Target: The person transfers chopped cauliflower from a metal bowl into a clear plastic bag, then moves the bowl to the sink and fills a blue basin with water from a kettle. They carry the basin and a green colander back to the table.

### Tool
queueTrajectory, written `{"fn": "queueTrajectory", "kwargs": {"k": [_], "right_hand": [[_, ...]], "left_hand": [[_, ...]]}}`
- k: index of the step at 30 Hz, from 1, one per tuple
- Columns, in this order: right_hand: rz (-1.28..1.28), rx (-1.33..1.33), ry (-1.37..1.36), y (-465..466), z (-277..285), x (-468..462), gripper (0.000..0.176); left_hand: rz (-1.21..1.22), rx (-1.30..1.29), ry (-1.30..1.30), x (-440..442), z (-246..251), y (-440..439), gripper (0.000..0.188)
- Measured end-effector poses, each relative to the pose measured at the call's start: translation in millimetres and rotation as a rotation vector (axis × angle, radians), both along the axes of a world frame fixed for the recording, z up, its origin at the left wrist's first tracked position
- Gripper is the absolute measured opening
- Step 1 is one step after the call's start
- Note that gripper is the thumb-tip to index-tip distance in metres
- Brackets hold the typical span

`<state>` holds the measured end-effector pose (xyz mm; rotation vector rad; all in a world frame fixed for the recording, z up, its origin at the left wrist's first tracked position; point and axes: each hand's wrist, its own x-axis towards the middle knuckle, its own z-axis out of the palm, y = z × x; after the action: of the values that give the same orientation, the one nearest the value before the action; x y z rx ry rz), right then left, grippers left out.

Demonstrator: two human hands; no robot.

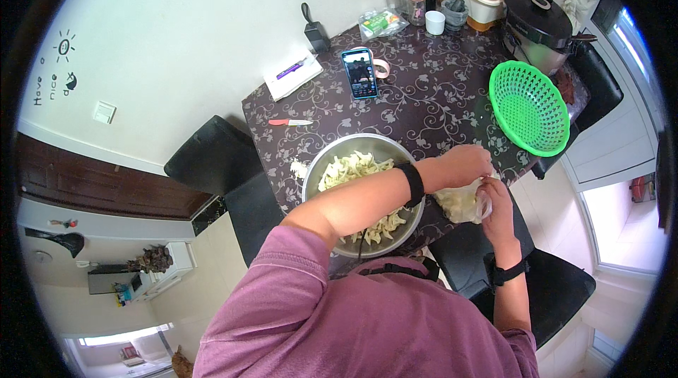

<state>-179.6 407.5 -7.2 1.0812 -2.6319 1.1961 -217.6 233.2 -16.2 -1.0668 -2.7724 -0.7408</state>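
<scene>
A large stainless steel basin (309, 166) filled with cut cauliflower florets (352, 168) rests on the table, and my left forearm passes over it. Right of the basin, a clear plastic bag (460, 207) with pale pieces inside sits at the table edge. My left hand (463, 166) is bent over the bag's top with its fingers closed at the rim; its fingertips are partly hidden. From the right, my right hand (497, 211) grips the side of the bag's mouth. Both hands nearly touch there.
A green plastic basket (529, 108) lies at the right, before an electric cooker (537, 28). A paring knife (291, 122) is beyond the basin, with a lit phone (360, 73) farther back. Cauliflower crumbs (299, 168) lie left of the basin. Black chairs (212, 153) flank the table.
</scene>
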Motion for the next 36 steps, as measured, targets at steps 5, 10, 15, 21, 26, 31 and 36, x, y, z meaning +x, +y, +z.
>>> {"fn": "queueTrajectory", "kwargs": {"k": [5, 10, 15, 21, 26, 31, 36], "right_hand": [[-0.231, -0.016, 0.092, 9.6, -23.9, 7.6, 0.01], [-0.334, 0.006, -0.11, 43.6, -66.3, 17.4, 0.009], [-0.382, -0.368, -0.349, 52.2, -92.5, 19.5, 0.028], [-0.456, -0.168, -0.426, 30.9, -69.1, -19.7, 0.039], [-0.404, -0.713, -1.079, 12.1, -65.1, -37.7, 0.036], [-0.233, -0.188, -0.623, 6.4, -83.2, -32.3, 0.014], [-0.166, 0.147, -0.279, 7.3, -80.5, -21.4, 0.018]], "left_hand": [[0.169, -0.153, 0.032, -7.2, -16.7, -7.7, 0.007], [0.338, -0.25, -0.059, -22.8, -54.4, -45.6, 0.009], [0.423, -0.239, -0.21, -16.2, -70.3, -55.1, 0.011], [0.293, -0.079, -0.157, -3.4, -43.1, -48.8, 0.018], [0.293, 0.134, -0.253, 3.1, -26.4, -25.9, 0.021], [0.157, 0.246, -0.197, 6.9, -15.1, 0.5, 0.022], [0.147, 0.428, -0.317, 2.3, -15.2, 16.1, 0.02]]}}
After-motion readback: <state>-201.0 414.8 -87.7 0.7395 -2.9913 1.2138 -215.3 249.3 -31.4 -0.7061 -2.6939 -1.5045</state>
